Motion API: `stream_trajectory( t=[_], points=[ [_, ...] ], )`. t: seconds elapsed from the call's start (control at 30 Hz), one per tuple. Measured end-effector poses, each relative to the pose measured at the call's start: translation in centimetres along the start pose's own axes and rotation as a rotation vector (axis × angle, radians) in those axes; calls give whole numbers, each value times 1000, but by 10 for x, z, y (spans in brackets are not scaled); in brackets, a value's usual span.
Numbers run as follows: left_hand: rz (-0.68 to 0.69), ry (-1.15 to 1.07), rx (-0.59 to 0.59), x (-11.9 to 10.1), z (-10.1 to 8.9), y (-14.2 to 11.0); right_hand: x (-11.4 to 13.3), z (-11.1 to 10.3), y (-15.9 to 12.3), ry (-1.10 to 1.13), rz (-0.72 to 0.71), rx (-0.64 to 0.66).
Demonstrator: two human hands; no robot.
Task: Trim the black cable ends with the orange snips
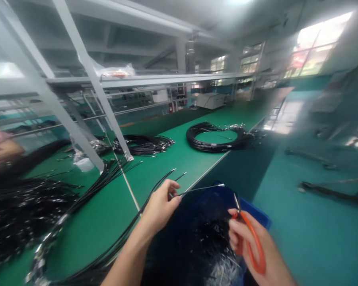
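Note:
Near the front edge of the green bench my left hand (164, 202) is closed on a thin black cable (197, 188). The cable's pale tip points right, over a blue bin (258, 212). My right hand (247, 238) grips orange-handled cutters (258, 250), their metal jaws (237, 201) pointing up, a little apart from the cable tip. Two more cable ends (170, 173) stick up just behind my left hand. They belong to a bundle of black cables (119, 242) curving along the bench at the lower left.
A coiled black cable bundle (193, 139) lies at the bench edge, another bundle (149, 145) behind it to the left. A large cable pile (26, 214) covers the left. White shelf posts (107, 107) rise from the bench. Clippings (223, 270) lie in the bin. A person's arm (6, 151) shows far left.

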State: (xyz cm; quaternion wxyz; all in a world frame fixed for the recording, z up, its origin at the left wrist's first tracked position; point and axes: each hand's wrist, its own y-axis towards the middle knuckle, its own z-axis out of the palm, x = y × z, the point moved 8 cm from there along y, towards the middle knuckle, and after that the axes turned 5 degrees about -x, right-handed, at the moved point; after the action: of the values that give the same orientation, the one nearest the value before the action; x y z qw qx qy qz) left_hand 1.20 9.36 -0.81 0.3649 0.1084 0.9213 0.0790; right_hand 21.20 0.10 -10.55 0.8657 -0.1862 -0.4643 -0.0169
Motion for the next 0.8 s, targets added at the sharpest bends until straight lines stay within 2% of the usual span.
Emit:
stream_trajectory(
  t=[0.13,0.17,0.23,0.33,0.37,0.5,0.57,0.67,0.8],
  points=[
    [284,-117,154,-83,29,-20,7,0,-1,-1,-73,-33],
    [341,-94,155,-96,33,-26,9,0,-1,-11,-84,-39],
    [420,1,85,-109,35,-37,11,0,-2,-21,-91,-58],
    [409,23,8,-104,35,-49,17,-4,-6,39,-135,-126],
    [350,-39,30,-97,38,-51,20,-4,-8,69,-169,-145],
    [-25,-433,181,-58,61,-62,26,3,-18,146,-235,-157],
    [-138,-562,215,-47,71,-68,26,8,-21,162,-237,-158],
    [-178,-619,178,-41,75,-71,24,12,-21,181,-223,-148],
    [-148,-586,149,-41,74,-73,20,15,-18,180,-185,-133]
  ],
)
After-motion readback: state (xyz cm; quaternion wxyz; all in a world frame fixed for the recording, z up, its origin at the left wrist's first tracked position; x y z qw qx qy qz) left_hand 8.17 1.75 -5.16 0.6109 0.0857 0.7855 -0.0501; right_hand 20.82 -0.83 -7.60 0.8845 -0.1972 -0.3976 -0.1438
